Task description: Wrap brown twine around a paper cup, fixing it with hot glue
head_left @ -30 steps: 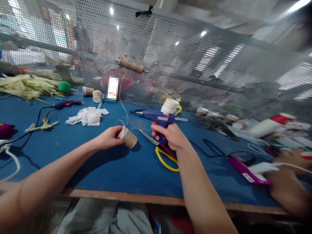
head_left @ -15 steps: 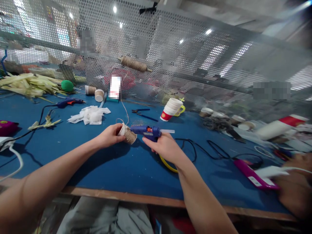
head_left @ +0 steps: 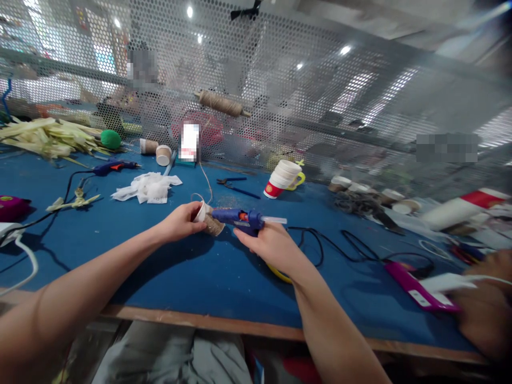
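My left hand (head_left: pixel 180 221) grips a small paper cup (head_left: pixel 208 220) partly wrapped in brown twine, tilted on its side just above the blue table (head_left: pixel 192 272). A strand of twine runs from the cup up to a twine spool (head_left: pixel 221 104) hung on the mesh screen. My right hand (head_left: pixel 268 245) is closed round a blue glue gun (head_left: pixel 239 217), whose nozzle touches the cup's wrapped side. The gun's black cord (head_left: pixel 320 248) trails off to the right.
A stack of paper cups (head_left: pixel 282 178), pliers (head_left: pixel 232 185), white gauze (head_left: pixel 147 188), a second glue gun (head_left: pixel 112 168), yellowish leaf strips (head_left: pixel 48 138) and a green ball (head_left: pixel 110 140) lie on the table. Another person's hands (head_left: pixel 480 304) work by a pink tool (head_left: pixel 416 288) at right.
My right hand lifted the glue gun, swung it left and brought its nozzle against the twine-wrapped cup. The left hand kept the cup in place.
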`<action>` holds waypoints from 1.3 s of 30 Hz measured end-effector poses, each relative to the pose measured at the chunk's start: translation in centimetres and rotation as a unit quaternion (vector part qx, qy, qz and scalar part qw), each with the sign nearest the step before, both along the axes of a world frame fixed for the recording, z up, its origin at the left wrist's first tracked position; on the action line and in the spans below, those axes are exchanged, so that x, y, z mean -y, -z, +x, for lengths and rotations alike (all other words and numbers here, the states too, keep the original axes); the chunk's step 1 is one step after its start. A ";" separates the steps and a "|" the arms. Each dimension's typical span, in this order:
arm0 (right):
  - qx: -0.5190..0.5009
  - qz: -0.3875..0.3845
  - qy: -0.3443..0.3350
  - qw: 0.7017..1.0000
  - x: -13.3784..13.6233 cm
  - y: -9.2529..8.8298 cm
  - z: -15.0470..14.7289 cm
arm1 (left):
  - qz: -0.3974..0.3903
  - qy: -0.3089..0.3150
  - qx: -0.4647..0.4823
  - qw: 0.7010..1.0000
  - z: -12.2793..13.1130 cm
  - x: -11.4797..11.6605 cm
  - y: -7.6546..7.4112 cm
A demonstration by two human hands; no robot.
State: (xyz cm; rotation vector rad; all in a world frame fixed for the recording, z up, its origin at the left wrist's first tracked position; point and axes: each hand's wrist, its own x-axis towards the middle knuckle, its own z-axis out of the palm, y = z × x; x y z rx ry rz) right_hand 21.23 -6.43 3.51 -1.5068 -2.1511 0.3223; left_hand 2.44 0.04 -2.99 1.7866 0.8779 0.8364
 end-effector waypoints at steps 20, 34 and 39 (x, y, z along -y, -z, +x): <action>0.037 0.036 0.005 0.999 0.3 0.0 -0.2 | 0.016 0.010 -0.011 1.000 0.0 0.2 -0.2; 0.047 0.029 0.006 0.998 0.4 -0.1 -0.1 | 0.054 -0.006 -0.036 0.998 -0.2 0.1 0.0; 0.055 0.036 -0.015 0.998 0.3 0.2 0.0 | 0.050 -0.002 -0.039 0.998 -0.2 0.2 -0.1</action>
